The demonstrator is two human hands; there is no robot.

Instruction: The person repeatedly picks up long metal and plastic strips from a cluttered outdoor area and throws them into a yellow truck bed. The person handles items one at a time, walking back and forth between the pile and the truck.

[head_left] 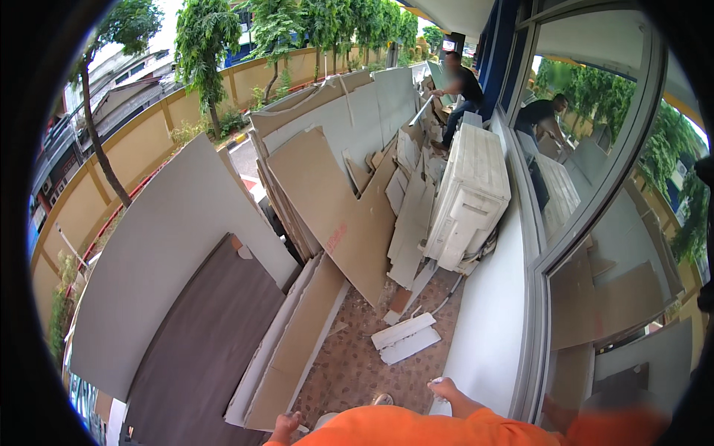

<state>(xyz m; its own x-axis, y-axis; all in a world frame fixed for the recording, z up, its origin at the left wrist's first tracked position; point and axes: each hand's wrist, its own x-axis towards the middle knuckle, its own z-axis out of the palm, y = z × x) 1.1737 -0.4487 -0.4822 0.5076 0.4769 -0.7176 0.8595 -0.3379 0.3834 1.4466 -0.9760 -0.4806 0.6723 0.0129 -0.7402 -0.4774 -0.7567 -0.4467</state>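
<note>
A brown patterned floor (364, 357) lies ahead of the fingers, between leaning boards and a white wall (483, 327). The step in hand looks like a pause in handling loose boards; shifting the tan board (300, 343), just ahead of the left fingers, would call for a firm edge grip with 2 hands. The left hand (285, 425) sits low, fingers curled beside a pale sliver; I cannot tell whether they hold it. The right hand (444, 388) reaches forward and inward from an orange sleeve (494, 425), its fingers narrowly bent; their grip is unclear. Ahead and left of those fingers lies 1 white broken piece (411, 346).
</note>
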